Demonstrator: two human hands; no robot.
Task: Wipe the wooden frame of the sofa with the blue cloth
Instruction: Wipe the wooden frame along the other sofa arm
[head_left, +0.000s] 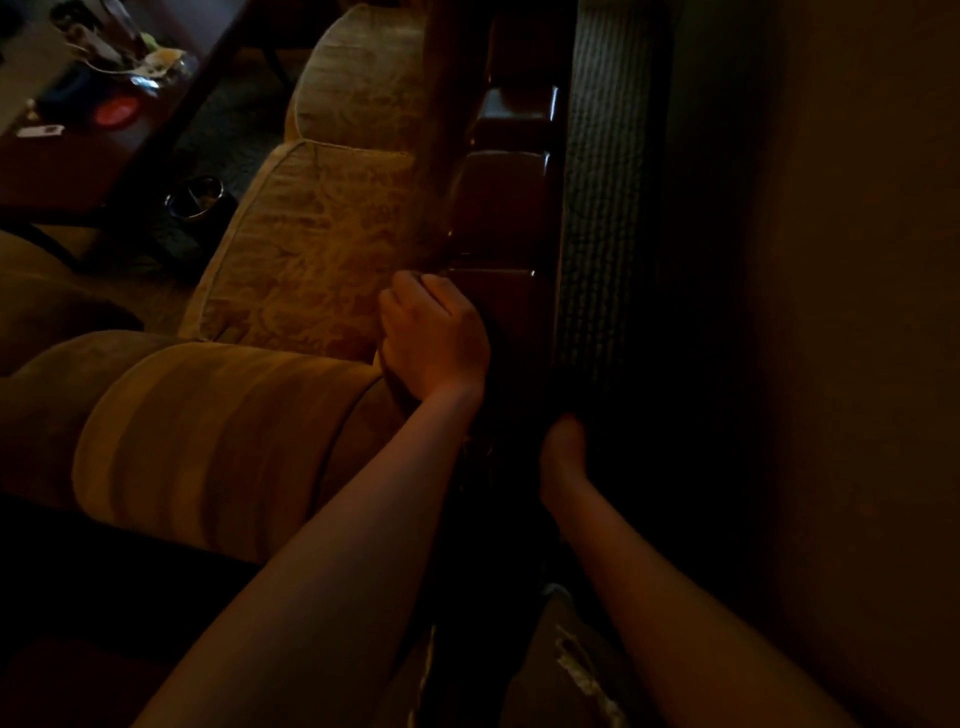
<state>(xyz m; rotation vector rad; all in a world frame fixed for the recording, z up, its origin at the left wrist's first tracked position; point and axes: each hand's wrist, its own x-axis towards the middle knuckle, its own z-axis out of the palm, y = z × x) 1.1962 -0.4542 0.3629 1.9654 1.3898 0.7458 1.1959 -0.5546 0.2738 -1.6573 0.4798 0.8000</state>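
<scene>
Dim room, hard going for the eyes. The left hand (434, 338) is up at the back edge of the sofa, knuckles bent, fingers curled over where the patterned seat-back cushion (306, 249) meets the wooden frame (506, 208). Something dark bulges just beside that hand on the wood, but whether it is the blue cloth I cannot tell; no blue shows anywhere around the hands. So the fingers are curled, and what they hold, if anything, is hidden under the palm.

The right hand (563, 457) sits lower, near the bottom stretch of the frame, and most of it sinks into shadow. Only the wrist and the heel of the hand show; the fingers are lost in the dark, so spread or closed, I cannot say.

The frame itself runs as a row of glossy dark-red wooden blocks along the sofa's back edge, catching small highlights. Just beyond it hangs a ribbed greenish fabric (608, 182), then a plain wall (857, 312).

On the near side, a striped bolster cushion (218, 441) lies against the patterned one. Far off at the top left corner, a dark coffee table (78, 156) holds blurred clutter, cut off by the edge, and a shiny cup (196, 196) stands on the carpet beside it.
</scene>
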